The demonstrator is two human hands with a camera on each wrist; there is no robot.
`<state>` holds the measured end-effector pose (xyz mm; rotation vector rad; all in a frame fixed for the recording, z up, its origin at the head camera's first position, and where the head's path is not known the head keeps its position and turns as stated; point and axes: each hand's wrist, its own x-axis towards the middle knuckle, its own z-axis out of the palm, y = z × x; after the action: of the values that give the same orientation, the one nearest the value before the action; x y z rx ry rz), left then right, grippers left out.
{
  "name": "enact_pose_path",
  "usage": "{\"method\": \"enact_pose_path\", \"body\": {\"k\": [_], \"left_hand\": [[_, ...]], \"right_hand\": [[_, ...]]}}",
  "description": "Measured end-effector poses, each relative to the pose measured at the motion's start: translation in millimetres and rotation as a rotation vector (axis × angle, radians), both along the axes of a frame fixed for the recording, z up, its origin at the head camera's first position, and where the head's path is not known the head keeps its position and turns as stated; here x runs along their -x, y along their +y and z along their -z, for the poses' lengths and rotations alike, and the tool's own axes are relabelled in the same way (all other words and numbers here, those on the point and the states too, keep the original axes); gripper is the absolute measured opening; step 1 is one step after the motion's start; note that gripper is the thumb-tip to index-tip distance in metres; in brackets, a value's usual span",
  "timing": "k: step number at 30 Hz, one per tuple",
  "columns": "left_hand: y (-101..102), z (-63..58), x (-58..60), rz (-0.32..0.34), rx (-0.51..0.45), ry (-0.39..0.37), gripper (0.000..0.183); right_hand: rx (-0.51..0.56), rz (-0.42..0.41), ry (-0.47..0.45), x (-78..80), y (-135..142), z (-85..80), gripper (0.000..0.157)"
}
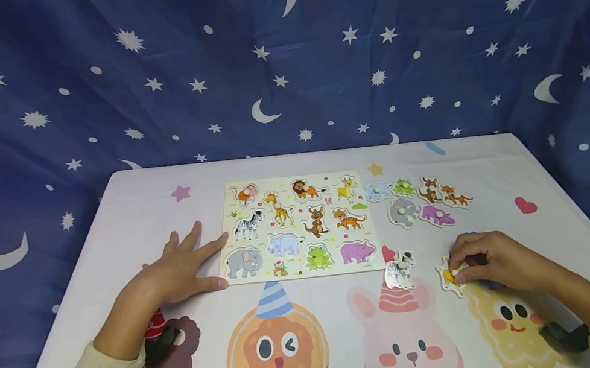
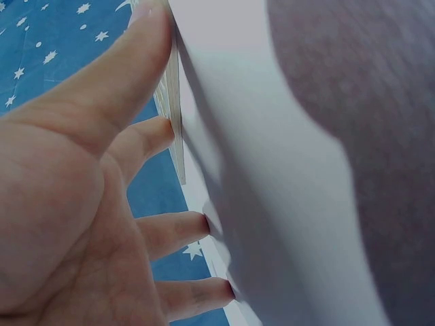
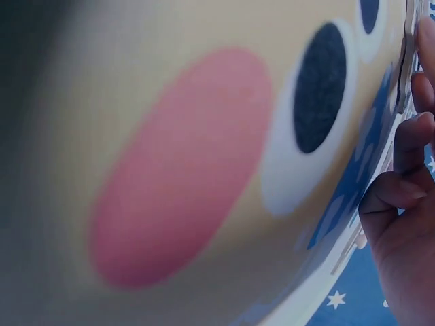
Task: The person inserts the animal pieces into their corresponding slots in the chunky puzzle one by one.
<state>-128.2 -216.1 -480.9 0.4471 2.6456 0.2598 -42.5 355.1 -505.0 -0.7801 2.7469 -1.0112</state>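
A wooden animal puzzle board [image 1: 305, 272] lies on the table. My left hand [image 1: 176, 270] rests at its left edge, fingers spread and fairly straight; in the left wrist view the thumb [image 2: 129, 61] touches the board's side. At the right, my right hand [image 1: 492, 258] pinches a yellow animal puzzle piece [image 1: 448, 279] near its knob, with the piece at the table surface. Which animal it shows is partly hidden by the fingers. Just left of it lies a zebra piece [image 1: 399, 272]. The right wrist view shows only curled fingers [image 3: 391, 197] at its right edge.
Right of the board lie loose knobbed pieces: a rhino [image 1: 378, 191], frog [image 1: 403, 187], kangaroo [image 1: 429, 190], tiger [image 1: 456, 195], elephant [image 1: 403, 212] and hippo [image 1: 437, 215]. The tablecloth [image 1: 345, 336] has printed cartoon figures. A blue starry curtain [image 1: 311, 42] hangs behind.
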Motion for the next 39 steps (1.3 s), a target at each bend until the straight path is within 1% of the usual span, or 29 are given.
{"method": "enact_pose_path", "body": {"k": [4, 7, 12, 15, 17, 21, 24, 28, 30, 34, 39], "left_hand": [[2, -0.5, 0.7, 0.012, 0.003, 0.009, 0.095], [2, -1.2, 1.2, 0.016, 0.005, 0.017, 0.096], [1, -1.5, 0.5, 0.016, 0.012, 0.02, 0.096], [0, -1.9, -0.9, 0.013, 0.01, 0.015, 0.096], [0, -2.2, -1.4, 0.01, 0.008, 0.011, 0.096], [-1, -2.2, -2.1, 0.011, 0.006, 0.019, 0.096], [-2, -1.2, -2.0, 0.01, 0.01, 0.031, 0.095], [-3, -0.2, -1.8, 0.01, 0.009, 0.036, 0.095], [-3, 0.2, -1.4, 0.011, 0.008, 0.03, 0.095], [-1, 0.8, -0.8, 0.013, 0.003, 0.02, 0.094], [-1, 2.0, -0.1, 0.02, 0.005, 0.021, 0.095]], "right_hand": [[-0.014, -0.003, 0.051, 0.0, 0, -1.6, 0.028], [-0.039, 0.005, 0.081, 2.9, -2, -3.9, 0.029], [-0.101, 0.042, 0.075, 12.5, -9, -8.5, 0.025], [-0.106, 0.043, 0.073, 19.6, -16, -13.0, 0.024], [-0.087, 0.023, 0.096, 25.6, -20, -17.2, 0.025], [-0.091, 0.017, 0.13, 40.2, -31, -22.4, 0.025], [-0.102, 0.033, 0.125, 52.4, -39, -20.6, 0.022], [-0.063, 0.032, 0.124, 68.6, -53, -15.9, 0.018], [-0.044, 0.041, 0.119, 76.0, -62, -14.4, 0.015], [-0.046, 0.067, 0.112, 90.3, -79, -14.5, 0.012], [-0.038, 0.118, 0.102, 111.3, -101, -15.4, 0.01]]}}
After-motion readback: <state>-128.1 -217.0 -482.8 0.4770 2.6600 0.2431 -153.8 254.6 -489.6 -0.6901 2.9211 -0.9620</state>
